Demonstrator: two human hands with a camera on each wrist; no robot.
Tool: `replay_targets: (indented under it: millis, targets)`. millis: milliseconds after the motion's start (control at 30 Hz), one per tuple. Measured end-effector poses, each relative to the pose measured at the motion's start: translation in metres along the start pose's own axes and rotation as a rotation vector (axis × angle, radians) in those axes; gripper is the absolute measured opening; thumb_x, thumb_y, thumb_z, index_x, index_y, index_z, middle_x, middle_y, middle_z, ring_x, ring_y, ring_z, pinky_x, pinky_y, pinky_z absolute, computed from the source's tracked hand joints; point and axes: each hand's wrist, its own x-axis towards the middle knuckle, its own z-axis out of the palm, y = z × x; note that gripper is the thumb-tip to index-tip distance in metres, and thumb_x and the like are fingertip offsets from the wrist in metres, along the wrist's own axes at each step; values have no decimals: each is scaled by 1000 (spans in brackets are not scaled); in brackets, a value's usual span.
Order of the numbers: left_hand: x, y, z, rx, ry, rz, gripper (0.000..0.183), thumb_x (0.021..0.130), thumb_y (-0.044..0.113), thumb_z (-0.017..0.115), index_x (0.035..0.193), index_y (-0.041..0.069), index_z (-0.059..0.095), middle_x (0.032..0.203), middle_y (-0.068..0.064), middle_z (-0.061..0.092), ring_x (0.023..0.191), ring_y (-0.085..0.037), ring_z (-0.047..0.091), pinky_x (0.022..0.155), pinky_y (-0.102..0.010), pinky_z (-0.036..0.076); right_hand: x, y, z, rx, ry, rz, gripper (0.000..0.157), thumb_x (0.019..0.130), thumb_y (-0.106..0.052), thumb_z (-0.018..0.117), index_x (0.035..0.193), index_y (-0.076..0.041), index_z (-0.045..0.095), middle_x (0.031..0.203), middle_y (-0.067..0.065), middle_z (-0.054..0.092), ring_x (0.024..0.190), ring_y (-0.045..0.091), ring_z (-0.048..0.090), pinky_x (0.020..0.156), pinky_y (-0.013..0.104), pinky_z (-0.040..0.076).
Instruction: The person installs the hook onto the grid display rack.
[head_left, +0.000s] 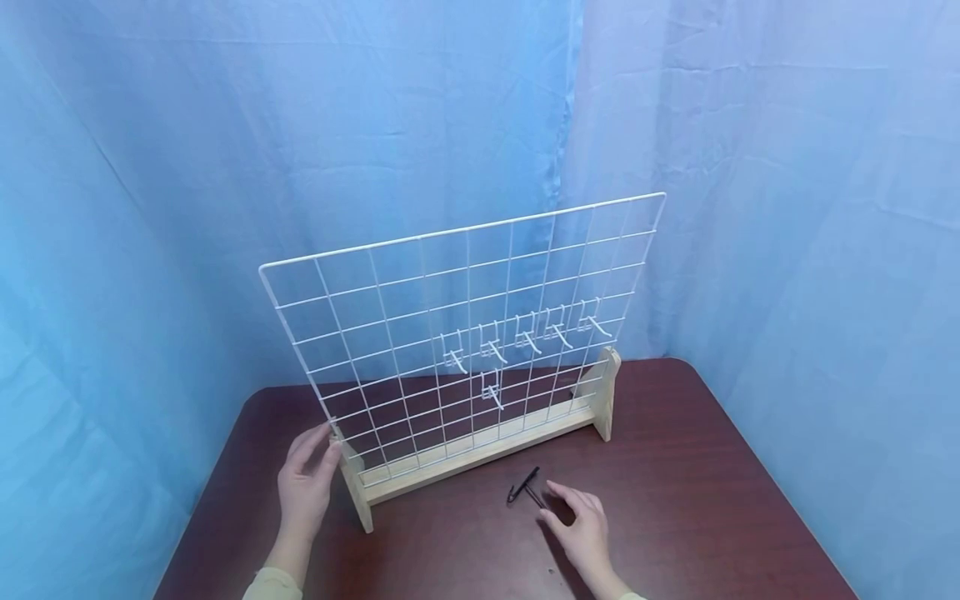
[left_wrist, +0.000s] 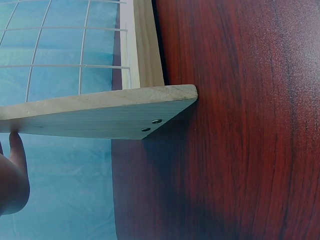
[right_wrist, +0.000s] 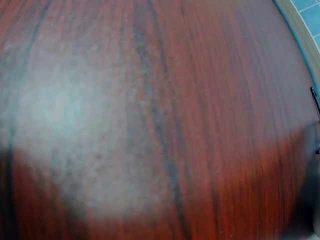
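Observation:
A white wire grid panel (head_left: pixel 450 292) stands tilted in a wooden stand (head_left: pixel 480 442) on the table. My left hand (head_left: pixel 306 475) holds the top of the stand's left side piece, beside the grid's edge. In the left wrist view a fingertip (left_wrist: pixel 18 150) touches that wooden side piece (left_wrist: pixel 100 117). Near the front of the stand, my right hand (head_left: pixel 581 529) pinches the stem of a black hook (head_left: pixel 525 487) between thumb and finger, its crossbar pointing toward the grid. Several white hooks (head_left: pixel 528 340) hang on the grid's right half, one of them (head_left: pixel 491 392) a row lower.
The dark red-brown wooden table (head_left: pixel 690 483) has rounded back corners. Blue curtains (head_left: pixel 450 108) hang behind it and on both sides. A tiny speck (head_left: pixel 551 571) lies on the tabletop near my right wrist.

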Motion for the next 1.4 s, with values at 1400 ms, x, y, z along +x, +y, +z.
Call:
replay_targets:
  millis: [1400]
  targets:
    - [0, -1, 0, 13, 5, 29, 31, 92, -12, 61, 123, -14, 59, 113, 15, 56, 108, 1, 53, 94, -10, 48, -5, -4, 8, -168, -4, 115, 22, 73, -6, 85, 89, -20, 79, 89, -5, 71, 88, 20, 58, 74, 40, 46]
